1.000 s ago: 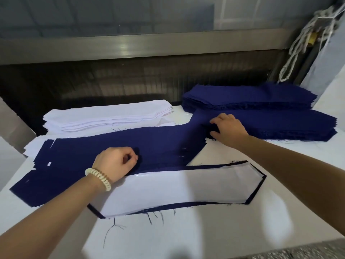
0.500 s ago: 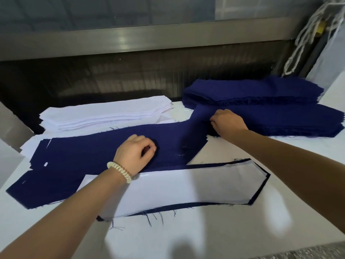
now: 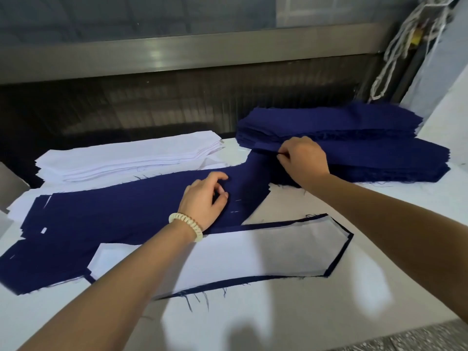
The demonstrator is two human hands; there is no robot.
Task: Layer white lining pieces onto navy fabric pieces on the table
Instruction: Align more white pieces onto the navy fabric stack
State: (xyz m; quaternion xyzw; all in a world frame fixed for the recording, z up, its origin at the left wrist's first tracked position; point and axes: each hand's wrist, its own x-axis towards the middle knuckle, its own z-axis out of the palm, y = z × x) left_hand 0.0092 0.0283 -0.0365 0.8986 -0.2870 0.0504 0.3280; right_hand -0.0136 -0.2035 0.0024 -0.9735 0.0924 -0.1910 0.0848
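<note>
My right hand (image 3: pixel 302 158) pinches 1 navy piece (image 3: pixel 255 171) at the navy stack (image 3: pixel 379 158), likely peeling it free; my left hand (image 3: pixel 205 198), curled, steadies it, grip unclear.

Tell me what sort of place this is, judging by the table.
Likely a garment workshop's cutting or prep table: stacked navy fabric pieces cut alike, a pile of white lining pieces, and one lining already laid on a navy piece.
</note>
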